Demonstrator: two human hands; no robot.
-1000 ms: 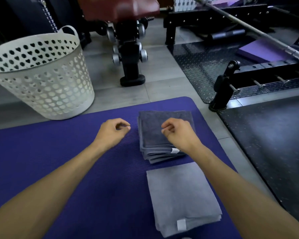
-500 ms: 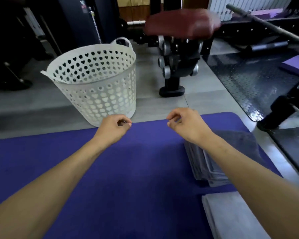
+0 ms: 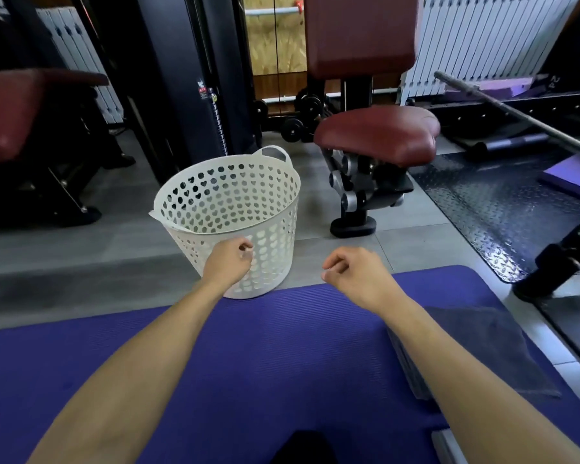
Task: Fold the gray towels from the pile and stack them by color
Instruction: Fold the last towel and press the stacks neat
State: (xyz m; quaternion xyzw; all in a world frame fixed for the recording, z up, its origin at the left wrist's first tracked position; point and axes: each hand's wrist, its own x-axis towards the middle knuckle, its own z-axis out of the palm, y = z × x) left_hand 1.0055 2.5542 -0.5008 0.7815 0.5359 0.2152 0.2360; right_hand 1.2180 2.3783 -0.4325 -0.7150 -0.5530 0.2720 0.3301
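Observation:
A white perforated laundry basket (image 3: 215, 209) stands on the grey floor just beyond the purple mat (image 3: 265, 356). My left hand (image 3: 226, 264) hovers in front of the basket's near wall, fingers loosely curled and holding nothing. My right hand (image 3: 355, 277) floats over the mat's far edge, also loosely curled and holding nothing. A stack of folded dark gray towels (image 3: 479, 349) lies on the mat at the right, partly hidden by my right forearm. A corner of the folded light gray towel (image 3: 447, 447) shows at the bottom right.
A gym machine with a dark red seat (image 3: 379, 135) stands behind the basket to the right. Black checker-plate flooring (image 3: 493, 209) and a barbell rack (image 3: 556, 259) lie at the right. Another red-padded bench (image 3: 14, 112) is at the left.
The view has swung up and left from the towel stacks toward the basket. Both hands have moved forward, away from the dark gray stack, and the left one now reaches the basket.

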